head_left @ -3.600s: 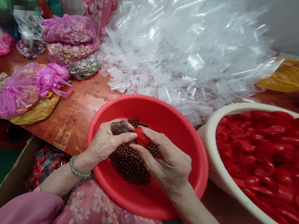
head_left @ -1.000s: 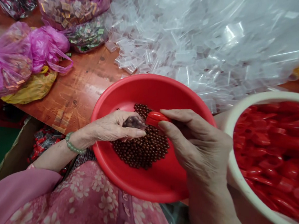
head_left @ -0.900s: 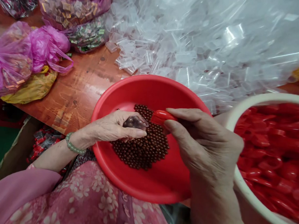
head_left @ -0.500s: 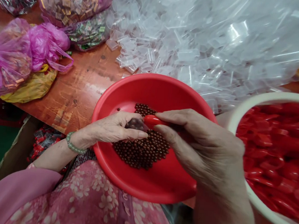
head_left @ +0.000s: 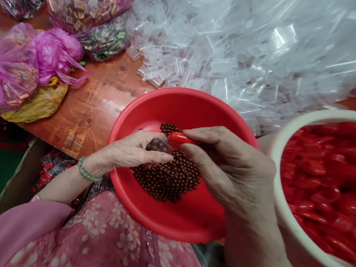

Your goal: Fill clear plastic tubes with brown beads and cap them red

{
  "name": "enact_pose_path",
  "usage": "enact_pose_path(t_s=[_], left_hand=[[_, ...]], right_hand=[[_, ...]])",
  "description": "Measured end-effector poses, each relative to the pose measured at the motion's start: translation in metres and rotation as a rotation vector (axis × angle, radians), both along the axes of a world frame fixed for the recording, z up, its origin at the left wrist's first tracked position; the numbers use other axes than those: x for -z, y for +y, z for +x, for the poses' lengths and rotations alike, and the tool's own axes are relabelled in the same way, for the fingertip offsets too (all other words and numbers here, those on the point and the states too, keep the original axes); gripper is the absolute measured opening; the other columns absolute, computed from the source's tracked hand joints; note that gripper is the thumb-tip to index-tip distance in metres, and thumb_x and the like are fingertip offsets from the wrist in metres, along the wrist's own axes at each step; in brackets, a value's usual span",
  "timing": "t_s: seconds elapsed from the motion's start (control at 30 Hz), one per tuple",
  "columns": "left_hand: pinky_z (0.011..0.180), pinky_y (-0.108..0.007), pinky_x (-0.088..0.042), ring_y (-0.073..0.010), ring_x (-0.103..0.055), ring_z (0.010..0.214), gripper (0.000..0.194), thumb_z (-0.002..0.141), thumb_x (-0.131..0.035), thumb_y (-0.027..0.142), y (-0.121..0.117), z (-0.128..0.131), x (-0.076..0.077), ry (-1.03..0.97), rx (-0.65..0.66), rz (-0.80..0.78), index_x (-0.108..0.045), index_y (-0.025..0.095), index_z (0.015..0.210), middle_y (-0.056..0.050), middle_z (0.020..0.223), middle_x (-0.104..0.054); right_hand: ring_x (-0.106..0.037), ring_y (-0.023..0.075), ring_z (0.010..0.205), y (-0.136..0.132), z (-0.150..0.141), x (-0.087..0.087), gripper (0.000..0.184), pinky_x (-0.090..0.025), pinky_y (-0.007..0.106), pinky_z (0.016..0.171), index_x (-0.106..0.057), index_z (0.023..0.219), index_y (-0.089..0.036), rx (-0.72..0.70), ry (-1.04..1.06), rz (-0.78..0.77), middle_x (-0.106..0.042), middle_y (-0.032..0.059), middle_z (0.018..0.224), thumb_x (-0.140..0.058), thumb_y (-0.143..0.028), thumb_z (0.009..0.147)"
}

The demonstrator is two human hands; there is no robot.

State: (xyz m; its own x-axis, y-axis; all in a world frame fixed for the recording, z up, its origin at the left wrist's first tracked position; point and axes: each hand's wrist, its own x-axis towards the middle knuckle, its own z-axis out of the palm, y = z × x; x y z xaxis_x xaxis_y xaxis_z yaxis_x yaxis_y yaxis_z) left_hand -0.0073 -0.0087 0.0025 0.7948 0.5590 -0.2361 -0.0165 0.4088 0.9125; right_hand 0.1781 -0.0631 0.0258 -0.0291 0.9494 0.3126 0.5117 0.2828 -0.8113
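Observation:
My left hand (head_left: 136, 148) is closed round a small clear plastic container (head_left: 160, 145) with several brown balls inside. Thumb and fingers of my right hand (head_left: 224, 166) pinch a shiny red plastic cap (head_left: 180, 138) at the container's open end; whether the two touch I cannot tell. Both hands are over a red basin (head_left: 170, 227). Small round brown balls (head_left: 170, 178) lie heaped on its floor, below my hands.
A white-rimmed tub (head_left: 282, 158) of red plastic pieces (head_left: 331, 182) stands at the right. Behind the basin spreads a heap of clear plastic containers (head_left: 183, 64). Pink bags (head_left: 13, 67) lie on the wooden table (head_left: 100, 98), and a cardboard box (head_left: 17, 178) stands below at left.
My right hand has moved slightly left with the red cap, toward the container. My left hand has shifted a little left with the container.

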Motion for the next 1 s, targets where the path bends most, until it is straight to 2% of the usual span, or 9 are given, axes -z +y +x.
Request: enact_pose_path(t_s=[0.13, 0.23, 0.33, 0.43, 0.53, 0.67, 0.83, 1.0], left_hand=[[0.056, -0.023, -0.031, -0.0062, -0.041, 0.057, 0.034, 0.079, -0.073, 0.045, -0.001, 0.000, 0.000, 0.000, -0.023, 0.000, -0.058, 0.014, 0.084, 0.006, 0.064, -0.049], [0.057, -0.023, -0.033, -0.0064, -0.043, 0.059, 0.035, 0.079, -0.073, 0.045, -0.001, 0.001, -0.001, -0.010, -0.039, 0.006, -0.059, 0.014, 0.086, 0.005, 0.065, -0.051], [0.059, -0.023, -0.035, -0.0071, -0.045, 0.062, 0.034, 0.080, -0.072, 0.045, 0.000, 0.001, -0.002, -0.003, -0.033, 0.013, -0.059, 0.014, 0.088, 0.004, 0.070, -0.054], [0.058, -0.023, -0.033, -0.0068, -0.043, 0.061, 0.034, 0.081, -0.071, 0.044, -0.001, 0.001, -0.001, -0.030, -0.009, 0.015, -0.060, 0.014, 0.092, 0.004, 0.070, -0.053], [0.056, -0.023, -0.031, -0.0065, -0.040, 0.059, 0.034, 0.079, -0.073, 0.044, -0.003, 0.000, -0.002, -0.022, -0.006, 0.018, -0.060, 0.014, 0.087, 0.005, 0.066, -0.048], [0.058, -0.023, -0.033, -0.0076, -0.043, 0.061, 0.032, 0.082, -0.071, 0.044, -0.003, -0.001, -0.007, 0.008, -0.034, 0.040, -0.058, 0.014, 0.083, 0.005, 0.065, -0.050], [0.062, -0.024, -0.035, -0.0076, -0.045, 0.063, 0.029, 0.082, -0.071, 0.039, 0.000, 0.000, -0.007, -0.025, -0.009, 0.045, -0.059, 0.014, 0.086, 0.005, 0.068, -0.051], [0.060, -0.025, -0.033, -0.0076, -0.040, 0.061, 0.034, 0.080, -0.072, 0.044, 0.000, 0.002, -0.002, -0.022, 0.031, 0.027, -0.061, 0.013, 0.088, 0.006, 0.066, -0.048]], right_hand=[[-0.069, 0.0170, 0.083, -0.005, 0.013, -0.004, 0.027, -0.056, 0.032, 0.075, -0.072, 0.105, -0.030, 0.021, -0.064, 0.038, -0.073, 0.0007, 0.093, -0.072, -0.015, 0.082], [-0.069, 0.0180, 0.083, -0.009, 0.016, -0.003, 0.027, -0.057, 0.034, 0.076, -0.072, 0.106, -0.031, 0.117, -0.005, 0.005, -0.074, 0.0013, 0.096, -0.072, -0.019, 0.083], [-0.070, 0.0176, 0.083, -0.008, 0.007, 0.002, 0.022, -0.058, 0.033, 0.073, -0.072, 0.105, -0.029, 0.183, 0.099, -0.010, -0.073, 0.0011, 0.097, -0.072, -0.023, 0.084], [-0.070, 0.0162, 0.084, -0.005, -0.005, 0.006, 0.018, -0.058, 0.032, 0.075, -0.071, 0.102, -0.026, 0.115, 0.115, 0.020, -0.072, 0.0007, 0.094, -0.070, -0.020, 0.085], [-0.069, 0.0163, 0.084, -0.005, -0.004, 0.005, 0.019, -0.058, 0.033, 0.077, -0.070, 0.101, -0.027, 0.013, 0.014, 0.039, -0.072, 0.0008, 0.092, -0.069, -0.017, 0.085], [-0.069, 0.0189, 0.084, -0.012, 0.012, 0.000, 0.023, -0.058, 0.035, 0.076, -0.070, 0.102, -0.030, 0.032, -0.103, 0.069, -0.073, 0.0008, 0.092, -0.070, -0.017, 0.084], [-0.071, 0.0188, 0.088, -0.011, 0.011, -0.001, 0.022, -0.059, 0.036, 0.080, -0.070, 0.104, -0.028, 0.098, -0.034, 0.047, -0.073, 0.0007, 0.097, -0.071, -0.019, 0.084], [-0.070, 0.0173, 0.082, -0.001, -0.003, -0.004, 0.014, -0.059, 0.032, 0.075, -0.069, 0.096, -0.025, -0.042, -0.111, 0.093, -0.072, 0.0022, 0.088, -0.067, -0.016, 0.085]])
